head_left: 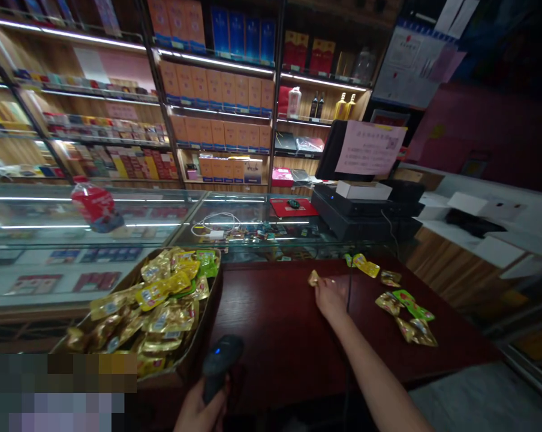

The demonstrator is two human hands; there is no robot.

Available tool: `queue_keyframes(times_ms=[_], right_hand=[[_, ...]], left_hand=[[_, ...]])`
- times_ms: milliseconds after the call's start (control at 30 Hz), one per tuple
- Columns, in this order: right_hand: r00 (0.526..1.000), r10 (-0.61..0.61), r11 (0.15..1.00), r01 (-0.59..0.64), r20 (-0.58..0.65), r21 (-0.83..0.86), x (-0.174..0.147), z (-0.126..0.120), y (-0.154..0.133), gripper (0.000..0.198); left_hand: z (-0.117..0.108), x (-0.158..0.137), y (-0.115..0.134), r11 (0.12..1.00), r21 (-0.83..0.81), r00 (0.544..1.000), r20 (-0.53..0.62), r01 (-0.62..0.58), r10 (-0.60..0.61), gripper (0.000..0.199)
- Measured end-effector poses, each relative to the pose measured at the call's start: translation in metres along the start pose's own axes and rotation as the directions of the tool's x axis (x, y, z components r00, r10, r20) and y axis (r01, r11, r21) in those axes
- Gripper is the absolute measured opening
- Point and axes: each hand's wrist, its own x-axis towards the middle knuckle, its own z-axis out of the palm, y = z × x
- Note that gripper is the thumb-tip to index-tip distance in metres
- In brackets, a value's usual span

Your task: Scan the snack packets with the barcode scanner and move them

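Between 4 and 5 o'clock in our view, our right hand [331, 299] pinches a small gold packet [313, 278] by its end over the dark red tabletop [262, 312], while at 7 o'clock our left hand [203, 411] is wrapped round the handle of a scanner [222, 355], though whether a finger presses its trigger we cannot tell; we judge the packet light, its film soft, crinkly and a little slippery, hard to break but easy to crease, so we would grip it by a flat end; more gold, yellow and green packets fill the carton [176, 373] at 8 o'clock, and loose packets [415, 331] lie near 4 o'clock; their print, the notice [370, 147] with its square code at 2 o'clock and the bottle's [95, 207] red label at 9 o'clock are too blurred for us to read
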Motion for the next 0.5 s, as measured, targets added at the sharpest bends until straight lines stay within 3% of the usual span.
queue_keyframes(times_ms=[67,133,267,400,500], right_hand=[[0.991,-0.134,0.991,0.134,0.01,0.018,-0.037,0.011,-0.027,0.022],[0.981,-0.192,0.969,0.187,0.012,0.161,-0.061,0.014,-0.047,0.014],[0.983,-0.11,0.777,-0.009,0.15,0.629,-0.06,0.009,-0.065,0.029],[0.957,-0.073,0.611,-0.179,0.281,0.771,-0.048,0.009,-0.073,0.056],[0.924,-0.079,0.426,-0.308,0.374,0.851,-0.055,0.014,-0.081,0.043]], left_hand=[[0.001,0.0,0.0,1.0,-0.002,1.0,0.002,-0.012,0.012,0.048],[0.002,-0.001,0.001,1.0,0.0,1.0,0.003,-0.02,0.02,0.044],[0.002,-0.014,0.008,1.0,-0.006,0.999,0.047,-0.017,0.018,0.039],[0.006,-0.035,0.018,0.999,-0.029,0.997,0.074,-0.026,0.028,0.034],[0.008,-0.046,0.028,0.998,-0.061,0.994,0.1,-0.033,0.039,0.03]])
